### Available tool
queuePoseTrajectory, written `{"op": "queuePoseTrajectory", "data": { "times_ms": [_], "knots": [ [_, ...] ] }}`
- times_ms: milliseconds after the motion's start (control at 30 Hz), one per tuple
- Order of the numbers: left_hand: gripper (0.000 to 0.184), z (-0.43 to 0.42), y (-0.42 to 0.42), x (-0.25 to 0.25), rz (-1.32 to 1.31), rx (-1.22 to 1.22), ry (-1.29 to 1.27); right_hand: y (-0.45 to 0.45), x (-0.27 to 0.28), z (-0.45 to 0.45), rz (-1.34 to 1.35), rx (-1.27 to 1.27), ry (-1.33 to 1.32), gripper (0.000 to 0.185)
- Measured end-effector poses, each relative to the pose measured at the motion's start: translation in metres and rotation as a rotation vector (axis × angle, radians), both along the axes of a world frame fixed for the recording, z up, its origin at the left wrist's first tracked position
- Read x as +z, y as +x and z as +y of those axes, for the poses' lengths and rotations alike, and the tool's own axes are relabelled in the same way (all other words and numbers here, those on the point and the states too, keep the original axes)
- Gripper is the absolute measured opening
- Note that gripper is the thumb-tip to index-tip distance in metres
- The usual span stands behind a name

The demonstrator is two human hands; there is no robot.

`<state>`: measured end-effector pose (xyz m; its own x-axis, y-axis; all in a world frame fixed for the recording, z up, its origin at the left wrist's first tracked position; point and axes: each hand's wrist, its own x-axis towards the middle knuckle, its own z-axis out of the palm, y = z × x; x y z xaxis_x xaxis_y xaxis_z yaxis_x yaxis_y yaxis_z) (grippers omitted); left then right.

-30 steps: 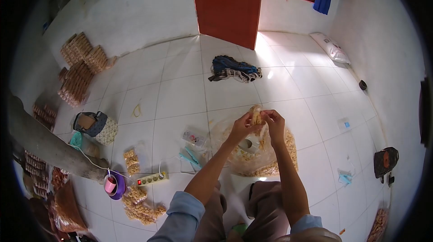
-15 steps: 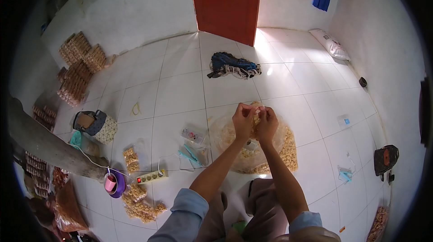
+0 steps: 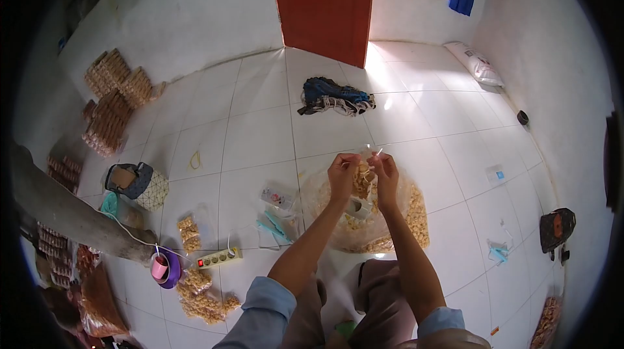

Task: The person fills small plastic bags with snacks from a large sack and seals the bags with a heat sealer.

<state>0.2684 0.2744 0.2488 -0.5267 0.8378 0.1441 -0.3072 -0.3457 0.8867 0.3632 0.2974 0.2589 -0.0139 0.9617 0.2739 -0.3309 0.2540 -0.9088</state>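
A small clear plastic bag of golden puffy snacks [image 3: 361, 183] hangs between my hands. My left hand [image 3: 344, 173] is closed on one side of its top. My right hand [image 3: 385, 172] pinches the opposite side, and a bit of plastic sticks up above those fingers. Below them lies a large clear plastic bag [image 3: 318, 219] with its mouth spread, full of the same snacks [image 3: 416, 222]. Inside its opening a pale cup-like thing [image 3: 358, 208] rests on the snacks, partly hidden.
Left on the floor are a power strip [image 3: 220, 257], filled snack bags [image 3: 189, 234], a purple bowl [image 3: 170, 269] with a pink cup, and a turquoise hand sealer-like tool [image 3: 275, 224]. Packed snacks [image 3: 107, 121] are stacked by the wall. Dark cloth [image 3: 335, 96] lies ahead.
My hands have moved slightly apart, pulling the top of the small bag wider. More of its snacks and the pale cup-like thing below now show.
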Motion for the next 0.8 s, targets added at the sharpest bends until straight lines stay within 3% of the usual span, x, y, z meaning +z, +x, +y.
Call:
{"op": "queuePoseTrajectory", "data": {
  "times_ms": [67, 200, 300, 367, 400, 467, 500, 567, 600, 700, 800],
  "knots": [
    [0.016, -0.001, -0.005, -0.002, 0.002, -0.042, -0.012, 0.002, -0.005, 0.003, -0.165, 0.059, -0.034, 0.015],
    [0.023, -0.004, -0.011, 0.002, -0.036, -0.211, -0.035, 0.006, -0.011, 0.006, -0.198, 0.033, -0.1, 0.014],
    [0.036, -0.008, -0.005, -0.015, 0.078, -0.311, -0.074, 0.006, -0.018, 0.008, -0.069, 0.005, -0.105, 0.015],
    [0.045, 0.003, -0.01, -0.046, 0.367, -0.379, -0.008, 0.006, -0.018, 0.007, -0.052, 0.047, -0.16, 0.017],
    [0.045, 0.002, -0.011, -0.045, 0.365, -0.377, -0.006, 0.006, -0.01, 0.005, -0.054, 0.049, -0.158, 0.017],
    [0.062, -0.001, -0.016, -0.043, 0.639, -0.262, -0.213, 0.007, 0.005, 0.002, -0.237, -0.126, 0.0, 0.02],
    [0.062, -0.003, -0.018, -0.043, 0.638, -0.26, -0.213, 0.011, 0.01, 0.003, -0.237, -0.124, 0.001, 0.02],
    [0.055, -0.007, -0.02, -0.043, 0.605, -0.26, -0.193, 0.022, 0.017, 0.007, -0.637, -0.175, 0.398, 0.026],
    [0.055, -0.008, -0.022, -0.043, 0.605, -0.259, -0.194, 0.025, 0.017, 0.008, -0.715, -0.166, 0.468, 0.03],
    [0.057, -0.011, -0.027, -0.049, 0.758, -0.229, -0.261, 0.025, 0.008, 0.004, -0.909, -0.079, 0.559, 0.028],
    [0.068, -0.009, -0.036, -0.058, 0.827, -0.249, -0.231, 0.029, 0.004, 0.012, -0.873, -0.096, 0.537, 0.018]
  ]
}}
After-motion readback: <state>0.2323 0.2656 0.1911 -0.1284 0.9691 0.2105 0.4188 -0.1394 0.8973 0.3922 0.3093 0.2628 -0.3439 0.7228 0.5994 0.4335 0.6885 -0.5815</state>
